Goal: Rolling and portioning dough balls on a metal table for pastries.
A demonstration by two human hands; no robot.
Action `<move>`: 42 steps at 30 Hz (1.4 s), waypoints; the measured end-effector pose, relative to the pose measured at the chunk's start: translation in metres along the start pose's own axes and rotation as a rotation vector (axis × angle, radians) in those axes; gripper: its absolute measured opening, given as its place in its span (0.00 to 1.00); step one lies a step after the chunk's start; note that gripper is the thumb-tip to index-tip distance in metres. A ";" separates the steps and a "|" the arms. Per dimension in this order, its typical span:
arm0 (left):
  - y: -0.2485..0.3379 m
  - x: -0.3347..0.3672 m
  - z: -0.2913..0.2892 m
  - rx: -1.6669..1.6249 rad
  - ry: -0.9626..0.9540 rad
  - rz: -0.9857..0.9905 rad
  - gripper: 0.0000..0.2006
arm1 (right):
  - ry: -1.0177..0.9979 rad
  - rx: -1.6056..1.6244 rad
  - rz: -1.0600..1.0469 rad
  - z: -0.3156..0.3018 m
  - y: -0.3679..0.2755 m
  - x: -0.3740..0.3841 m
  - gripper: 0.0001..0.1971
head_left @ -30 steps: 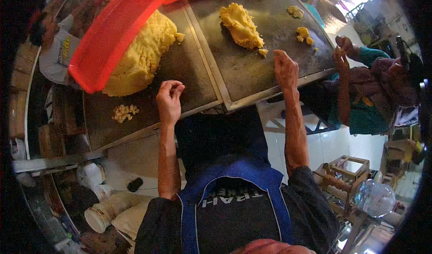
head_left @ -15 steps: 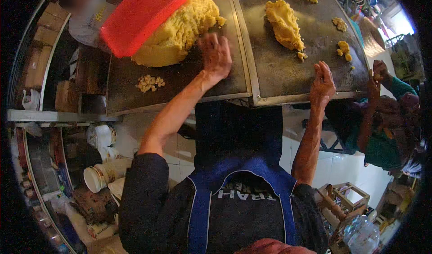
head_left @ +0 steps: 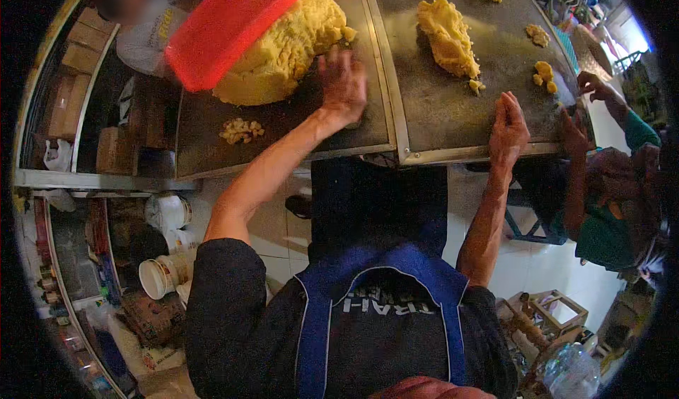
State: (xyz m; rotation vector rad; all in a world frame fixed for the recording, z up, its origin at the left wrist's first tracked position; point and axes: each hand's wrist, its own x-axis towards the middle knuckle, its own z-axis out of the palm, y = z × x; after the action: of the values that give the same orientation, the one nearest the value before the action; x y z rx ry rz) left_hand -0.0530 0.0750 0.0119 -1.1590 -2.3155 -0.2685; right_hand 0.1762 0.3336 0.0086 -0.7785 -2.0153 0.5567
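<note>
A big mound of yellow dough (head_left: 272,66) rests on the left metal tabletop (head_left: 297,134). My left hand (head_left: 344,91) is just right of it, palm down at the tabletop, fingers stretched out and slightly blurred; what lies under the palm is hidden. Over the front of the right tabletop (head_left: 417,126), my right hand (head_left: 509,126) has its fingers pressed together in a pinch. Anything between those fingertips cannot be made out. Beyond it lies a smaller lump of yellow dough (head_left: 449,38), with a small bit of dough (head_left: 477,85) at its near end.
A red tray (head_left: 247,27) leans over the big mound. Small pale pieces (head_left: 242,131) form a cluster at front left. More dough pieces (head_left: 544,77) lie at right, where a co-worker in a green sleeve (head_left: 642,131) works. A metal rim (head_left: 385,66) divides the tabletops. Another person (head_left: 145,38) is at far left.
My left hand's fingers were curled and are now stretched out. My right hand stays pinched in nearly the same place. The co-worker's hands at right have moved apart.
</note>
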 end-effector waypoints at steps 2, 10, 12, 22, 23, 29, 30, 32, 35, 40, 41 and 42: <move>-0.010 0.002 -0.002 -0.098 0.096 0.058 0.13 | -0.080 0.403 0.252 -0.004 -0.009 -0.005 0.13; -0.022 0.005 -0.003 0.021 0.124 0.008 0.09 | -0.217 0.058 -0.064 -0.002 -0.007 0.000 0.13; -0.031 -0.006 -0.014 0.109 0.195 0.033 0.05 | -0.207 0.169 0.048 -0.011 -0.009 -0.005 0.13; -0.002 -0.074 -0.054 -0.459 0.011 -0.386 0.05 | -0.579 0.526 0.084 0.050 -0.153 -0.081 0.15; 0.000 -0.071 -0.058 -0.479 -0.016 -0.382 0.04 | -0.642 0.390 0.027 0.054 -0.166 -0.080 0.13; -0.013 -0.079 -0.035 -0.468 0.040 -0.327 0.06 | -0.657 0.132 -0.573 0.071 -0.185 -0.093 0.10; -0.013 -0.082 -0.032 -0.509 0.131 -0.254 0.08 | -0.726 0.076 -0.582 0.064 -0.187 -0.088 0.11; -0.008 -0.089 -0.027 -0.567 0.136 -0.204 0.10 | -0.703 0.143 -0.529 0.071 -0.179 -0.081 0.12; 0.006 -0.093 -0.045 -0.810 0.133 -0.253 0.12 | -0.766 0.239 -0.316 0.071 -0.183 -0.070 0.15; -0.001 -0.079 -0.053 -1.540 0.368 -0.642 0.18 | -0.873 0.694 0.100 0.076 -0.172 -0.068 0.12; 0.000 -0.075 -0.054 -1.244 0.167 -0.646 0.17 | -0.886 0.793 0.090 0.076 -0.163 -0.068 0.14; 0.001 -0.072 -0.056 -0.940 -0.025 -0.640 0.17 | -0.900 0.894 0.082 0.072 -0.166 -0.068 0.16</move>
State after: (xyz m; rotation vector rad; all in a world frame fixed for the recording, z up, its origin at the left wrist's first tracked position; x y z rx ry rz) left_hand 0.0036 0.0042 0.0195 -0.6982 -2.5610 -1.7070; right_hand 0.0913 0.1631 0.0388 -0.0156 -2.1208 1.9339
